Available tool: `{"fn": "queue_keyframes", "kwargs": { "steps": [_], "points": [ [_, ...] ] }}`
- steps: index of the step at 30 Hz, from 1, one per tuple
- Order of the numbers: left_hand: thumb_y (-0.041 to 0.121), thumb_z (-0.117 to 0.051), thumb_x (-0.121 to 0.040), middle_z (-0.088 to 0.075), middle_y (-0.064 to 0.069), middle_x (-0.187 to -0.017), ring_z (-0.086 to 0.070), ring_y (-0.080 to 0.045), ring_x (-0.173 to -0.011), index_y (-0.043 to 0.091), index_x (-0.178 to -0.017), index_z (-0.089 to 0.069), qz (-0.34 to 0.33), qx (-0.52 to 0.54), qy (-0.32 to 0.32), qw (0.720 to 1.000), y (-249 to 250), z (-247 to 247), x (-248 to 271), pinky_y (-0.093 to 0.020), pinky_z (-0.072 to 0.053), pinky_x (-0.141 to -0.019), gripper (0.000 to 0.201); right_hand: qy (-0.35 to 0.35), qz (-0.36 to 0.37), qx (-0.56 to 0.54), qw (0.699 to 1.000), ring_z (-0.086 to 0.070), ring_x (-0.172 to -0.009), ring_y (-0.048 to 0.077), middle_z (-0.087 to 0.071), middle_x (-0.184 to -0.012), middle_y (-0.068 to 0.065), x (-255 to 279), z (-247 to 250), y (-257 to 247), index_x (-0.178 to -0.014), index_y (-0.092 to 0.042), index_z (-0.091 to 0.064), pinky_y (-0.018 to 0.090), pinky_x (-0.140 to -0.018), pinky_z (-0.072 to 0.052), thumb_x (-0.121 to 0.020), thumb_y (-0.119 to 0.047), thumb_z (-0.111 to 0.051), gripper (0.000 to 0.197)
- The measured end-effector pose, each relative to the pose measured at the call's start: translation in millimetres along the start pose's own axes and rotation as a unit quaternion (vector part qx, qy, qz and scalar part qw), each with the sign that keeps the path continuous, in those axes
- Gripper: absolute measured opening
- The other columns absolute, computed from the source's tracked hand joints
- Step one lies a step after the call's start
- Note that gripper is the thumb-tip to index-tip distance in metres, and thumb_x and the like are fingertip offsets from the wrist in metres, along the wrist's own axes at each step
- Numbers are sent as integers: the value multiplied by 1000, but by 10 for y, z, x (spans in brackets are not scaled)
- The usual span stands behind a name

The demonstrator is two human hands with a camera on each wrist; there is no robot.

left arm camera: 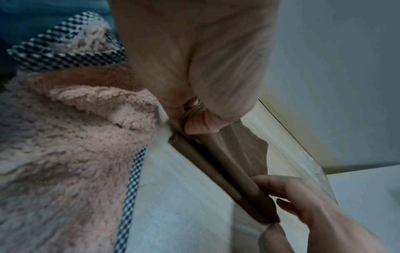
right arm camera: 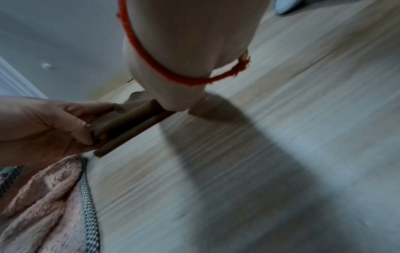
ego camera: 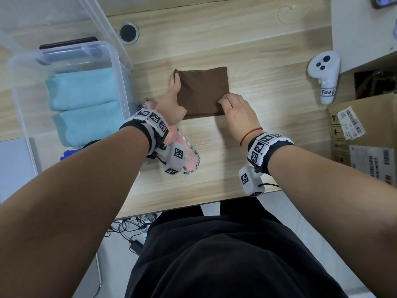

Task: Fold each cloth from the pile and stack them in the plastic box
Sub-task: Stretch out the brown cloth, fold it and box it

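A brown cloth, folded into a rectangle, lies flat on the wooden table. My left hand lies along its left edge, one finger stretched to the far corner. In the left wrist view the left hand pinches the near-left corner of the brown cloth. My right hand grips the near-right corner, its fingers on top and its thumb beneath the layered edge. A clear plastic box at the left holds two folded light-blue towels. A pink fleece cloth with checked trim lies under my left wrist.
A white hand controller lies at the right. A cardboard box stands past the table's right end. A round cable hole is at the back. The table's front edge runs just above my lap.
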State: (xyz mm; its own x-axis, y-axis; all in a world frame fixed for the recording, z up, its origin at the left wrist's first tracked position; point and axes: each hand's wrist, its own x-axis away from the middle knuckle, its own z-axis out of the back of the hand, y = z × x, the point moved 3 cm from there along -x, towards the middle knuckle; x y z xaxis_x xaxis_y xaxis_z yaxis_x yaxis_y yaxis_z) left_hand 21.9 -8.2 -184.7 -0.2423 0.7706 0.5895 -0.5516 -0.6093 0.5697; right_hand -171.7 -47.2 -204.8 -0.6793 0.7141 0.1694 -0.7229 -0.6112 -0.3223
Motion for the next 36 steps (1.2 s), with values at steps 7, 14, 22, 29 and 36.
{"fn": "queue_keyframes", "kwargs": {
  "steps": [7,14,22,29,36],
  "points": [
    [19,-79,-67,11,0,-161,-24,-22,-144,18,-154,1,-3,-135,-73,988,-139,6,-48,-39,-29,-114,118,-30,-17,-26,999,-49,-111,34,-51,-126,14,50,101,9,-118,-3,-57,42,-93,-46,-68,-17,-58,52],
    [24,-73,-75,-34,-4,-141,-44,-24,-124,28,-141,-42,-104,-225,35,968,25,-41,74,-44,-45,-99,73,-70,58,-29,995,-38,-137,33,-41,-148,13,52,23,-14,-134,-10,-50,40,-115,-30,-81,-21,-58,55],
    [25,-77,-72,-34,2,-137,-56,-26,-108,22,-126,-52,-91,-283,-30,954,-45,-61,168,-40,-47,-87,59,-62,-20,-16,998,-39,-139,26,-42,-150,8,163,-2,120,-117,-9,-59,39,-105,-40,-90,-1,-54,28],
    [47,-77,-68,-40,4,-122,-46,-23,-104,22,-105,-57,-146,-375,-26,915,47,-279,368,-45,-44,-90,49,-14,1,-27,1000,-58,-82,32,-63,-93,7,264,139,146,-96,-11,-55,30,-65,-39,-85,-15,-52,13],
    [27,-62,-85,-50,-6,-107,-54,-28,-98,11,-106,-56,-169,-422,20,890,205,-518,419,-39,-42,-73,27,-56,-30,-56,996,-58,-77,32,-66,-90,5,373,246,151,-103,-16,-48,36,-66,-47,-89,-24,-46,17]
  ]
}}
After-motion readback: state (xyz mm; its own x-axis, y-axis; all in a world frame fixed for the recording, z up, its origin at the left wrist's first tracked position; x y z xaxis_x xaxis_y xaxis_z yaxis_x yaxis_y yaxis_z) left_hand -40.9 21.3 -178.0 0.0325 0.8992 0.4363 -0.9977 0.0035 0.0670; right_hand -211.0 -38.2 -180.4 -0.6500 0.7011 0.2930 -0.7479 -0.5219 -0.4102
